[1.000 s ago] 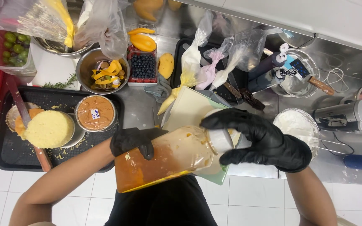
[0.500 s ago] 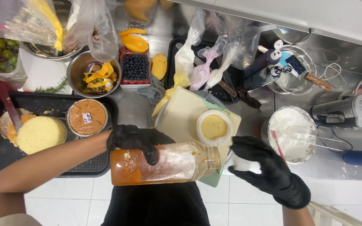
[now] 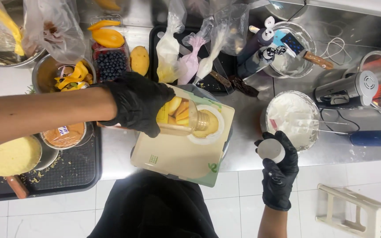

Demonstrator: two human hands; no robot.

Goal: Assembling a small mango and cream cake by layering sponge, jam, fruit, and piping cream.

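Overhead view of a steel worktop. The left hand [image 3: 137, 103], in a black glove, is wrapped around a clear jar [image 3: 179, 115] of yellow fruit pieces, tipped on its side with its mouth over a small round cake [image 3: 207, 124] on a pale green board [image 3: 177, 154]. The right hand [image 3: 278, 169], also gloved, is closed around the jar's round lid [image 3: 270, 150] and held off to the side, near the bowl of whipped cream [image 3: 293, 118] with a whisk in it.

The step in hand appears to be pouring or shaking fruit filling from the jar onto the cake (whether any is flowing cannot be told). The next move would call for tilting the jar a little further while keeping its mouth centred over the cake, so that filling lands within the rim and not on the board.

Surroundings: piping bags [image 3: 190, 57] on a dark tray behind the board; a punnet of blueberries [image 3: 110, 64]; a whole mango [image 3: 139, 60]; a sponge cake [image 3: 12, 155] on a black tray [image 3: 76, 172] at the left
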